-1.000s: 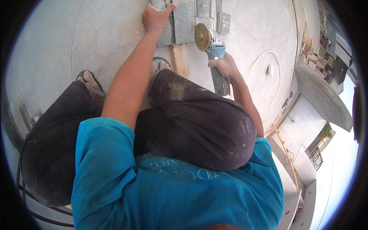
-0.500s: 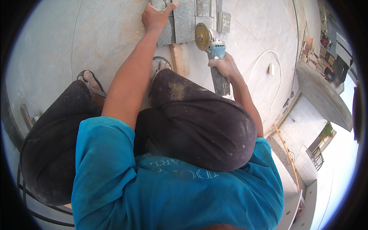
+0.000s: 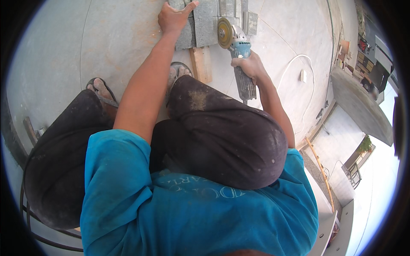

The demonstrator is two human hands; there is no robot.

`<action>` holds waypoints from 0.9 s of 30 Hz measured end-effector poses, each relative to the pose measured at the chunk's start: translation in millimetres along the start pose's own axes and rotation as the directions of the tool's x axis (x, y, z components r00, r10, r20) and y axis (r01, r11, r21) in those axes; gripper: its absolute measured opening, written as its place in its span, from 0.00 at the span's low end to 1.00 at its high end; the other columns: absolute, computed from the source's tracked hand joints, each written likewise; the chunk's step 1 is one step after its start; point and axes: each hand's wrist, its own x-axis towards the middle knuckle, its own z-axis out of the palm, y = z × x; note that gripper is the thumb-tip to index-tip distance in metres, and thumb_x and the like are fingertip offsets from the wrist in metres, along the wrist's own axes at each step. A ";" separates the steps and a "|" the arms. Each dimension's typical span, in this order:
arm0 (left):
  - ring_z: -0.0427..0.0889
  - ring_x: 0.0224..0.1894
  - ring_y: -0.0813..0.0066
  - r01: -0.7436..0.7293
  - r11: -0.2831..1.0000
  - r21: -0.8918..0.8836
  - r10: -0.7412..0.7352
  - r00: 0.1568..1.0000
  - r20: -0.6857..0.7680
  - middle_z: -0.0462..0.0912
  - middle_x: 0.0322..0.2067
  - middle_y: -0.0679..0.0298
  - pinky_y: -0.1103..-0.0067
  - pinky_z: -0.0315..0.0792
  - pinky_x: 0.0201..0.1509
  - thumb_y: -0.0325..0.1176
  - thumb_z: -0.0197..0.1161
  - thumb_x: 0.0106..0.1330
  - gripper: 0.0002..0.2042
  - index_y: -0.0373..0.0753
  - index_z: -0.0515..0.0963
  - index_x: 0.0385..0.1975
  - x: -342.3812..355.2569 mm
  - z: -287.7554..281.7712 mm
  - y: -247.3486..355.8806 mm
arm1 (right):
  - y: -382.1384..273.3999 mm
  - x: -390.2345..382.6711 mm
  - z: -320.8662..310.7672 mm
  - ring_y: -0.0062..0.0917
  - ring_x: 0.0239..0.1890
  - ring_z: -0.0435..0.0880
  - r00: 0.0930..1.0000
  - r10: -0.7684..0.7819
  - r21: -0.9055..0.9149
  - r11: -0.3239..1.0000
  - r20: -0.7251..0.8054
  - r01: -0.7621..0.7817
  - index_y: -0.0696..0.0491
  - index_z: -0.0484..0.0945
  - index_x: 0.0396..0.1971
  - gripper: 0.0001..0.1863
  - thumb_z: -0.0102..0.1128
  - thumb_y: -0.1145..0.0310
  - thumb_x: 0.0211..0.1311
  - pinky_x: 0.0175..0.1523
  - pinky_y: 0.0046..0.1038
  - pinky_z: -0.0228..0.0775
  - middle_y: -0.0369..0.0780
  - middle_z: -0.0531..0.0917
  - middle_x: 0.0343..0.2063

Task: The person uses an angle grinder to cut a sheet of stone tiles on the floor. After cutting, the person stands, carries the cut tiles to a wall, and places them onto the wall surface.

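The right hand [image 3: 252, 67] is wrapped tight around a blue and black grinder [image 3: 241, 50], with its round yellow disc [image 3: 224, 33] near some flat grey stones [image 3: 206, 30]. The left hand [image 3: 173, 19] is on the stones, thumb stuck out to the right; I can't tell how its other fingers bend. A bit of wood [image 3: 201, 65] pokes out by the stones' near edge. To the right, a white cord [image 3: 312, 81] curls over the pale floor [image 3: 124, 47].

- Flat grey stone slabs [image 3: 206, 27] are laid at the upper centre, under the left hand [image 3: 173, 19].
- A rectangular pale wooden block [image 3: 201, 66] is seen at their lower edge.
- Right of it, a long blue-and-black angle grinder [image 3: 241, 50] is held in the right hand [image 3: 253, 68].
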 end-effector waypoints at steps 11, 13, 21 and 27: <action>0.87 0.41 0.57 -0.014 1.000 -0.009 0.014 1.000 0.001 0.85 0.36 0.50 0.66 0.80 0.48 0.71 0.78 0.44 0.45 0.26 0.77 0.41 2.0 1.8 -3.1 | 16.6 -10.3 1.6 0.27 0.36 0.81 1.000 0.002 -0.012 1.000 0.000 -0.002 0.61 0.79 0.43 0.24 0.68 0.67 0.43 0.44 0.32 0.75 0.42 0.83 0.34; 0.87 0.41 0.57 -0.018 1.000 -0.011 0.018 1.000 -0.002 0.85 0.36 0.50 0.66 0.80 0.48 0.71 0.78 0.44 0.45 0.26 0.77 0.41 1.9 1.9 -3.3 | 15.7 -13.4 1.2 0.27 0.36 0.81 1.000 0.014 0.000 1.000 0.004 -0.014 0.61 0.79 0.43 0.24 0.68 0.67 0.43 0.44 0.31 0.75 0.42 0.83 0.34; 0.87 0.40 0.57 -0.022 1.000 -0.020 0.021 1.000 -0.002 0.85 0.36 0.50 0.66 0.80 0.48 0.71 0.78 0.44 0.45 0.27 0.77 0.41 4.1 3.6 -4.8 | 12.8 -3.8 1.1 0.27 0.35 0.81 1.000 -0.005 -0.007 1.000 0.007 0.005 0.61 0.79 0.43 0.24 0.68 0.67 0.43 0.43 0.32 0.75 0.42 0.83 0.33; 0.87 0.40 0.57 -0.026 0.999 -0.027 0.026 1.000 -0.004 0.85 0.36 0.50 0.66 0.80 0.48 0.71 0.78 0.44 0.45 0.27 0.77 0.40 4.6 3.7 -3.9 | 11.5 -0.3 0.7 0.27 0.35 0.81 1.000 -0.004 -0.015 1.000 0.006 0.004 0.60 0.79 0.43 0.24 0.68 0.66 0.43 0.43 0.31 0.75 0.42 0.83 0.33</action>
